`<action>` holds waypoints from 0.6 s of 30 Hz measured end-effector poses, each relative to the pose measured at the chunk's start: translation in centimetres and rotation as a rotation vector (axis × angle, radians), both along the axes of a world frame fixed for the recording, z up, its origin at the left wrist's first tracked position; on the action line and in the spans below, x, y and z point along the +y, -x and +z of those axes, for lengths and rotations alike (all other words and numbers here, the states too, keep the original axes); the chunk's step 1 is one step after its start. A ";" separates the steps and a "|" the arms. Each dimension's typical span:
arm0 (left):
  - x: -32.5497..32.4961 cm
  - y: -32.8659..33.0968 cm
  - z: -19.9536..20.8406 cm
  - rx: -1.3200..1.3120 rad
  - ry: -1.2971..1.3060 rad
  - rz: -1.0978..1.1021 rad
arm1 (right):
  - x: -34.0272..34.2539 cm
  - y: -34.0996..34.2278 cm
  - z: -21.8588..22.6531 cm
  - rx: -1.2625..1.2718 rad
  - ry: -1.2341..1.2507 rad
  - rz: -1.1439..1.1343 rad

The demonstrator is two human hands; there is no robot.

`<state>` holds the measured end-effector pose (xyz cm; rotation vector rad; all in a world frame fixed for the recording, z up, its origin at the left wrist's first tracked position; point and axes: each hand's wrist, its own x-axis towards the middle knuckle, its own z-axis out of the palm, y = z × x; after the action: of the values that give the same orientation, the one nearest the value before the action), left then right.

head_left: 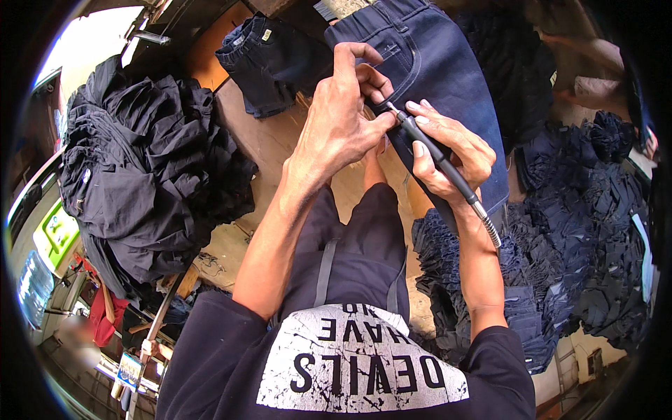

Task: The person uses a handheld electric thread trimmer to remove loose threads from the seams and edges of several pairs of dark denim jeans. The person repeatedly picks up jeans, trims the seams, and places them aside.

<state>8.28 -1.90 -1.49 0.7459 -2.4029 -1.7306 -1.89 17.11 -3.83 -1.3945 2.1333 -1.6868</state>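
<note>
A black pen-shaped handpiece (439, 157) with a metal tip and a coiled spring at its rear lies slanted in my right hand (458, 143), gripped between thumb and fingers. My left hand (343, 105) meets its tip, thumb and bent fingers closing around that spot. What those fingers pinch, if anything, is hidden. Just beyond and under both hands hang dark blue jeans (455, 77), with waistband, belt loop and curved front pocket showing. The pocket edge runs beside my left fingertips.
A large heap of black garments (154, 175) rises on the left. Folded dark trousers (273, 63) lie at the far left. Stacks of dark denim (560, 231) fill the right side. Another person's arm (584, 52) shows at the far right; a person in red (105, 311) is at lower left.
</note>
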 end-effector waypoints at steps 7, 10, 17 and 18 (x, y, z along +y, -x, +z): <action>0.0 0.0 0.0 0.010 -0.020 0.010 | 0.0 -0.1 0.4 -0.002 -0.030 0.008; 0.1 -0.1 -0.2 0.016 -0.055 0.022 | -0.1 -0.1 0.4 -0.014 -0.028 -0.006; 0.3 -0.2 -0.2 0.033 -0.065 0.048 | 0.0 -0.1 0.3 -0.019 -0.030 -0.022; 0.4 -0.2 -0.2 0.039 -0.064 0.050 | 0.0 0.0 0.3 -0.017 -0.028 -0.022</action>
<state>8.46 -1.55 -1.73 0.7659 -2.2939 -1.7935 -1.86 17.13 -3.53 -1.3492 2.1619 -1.6643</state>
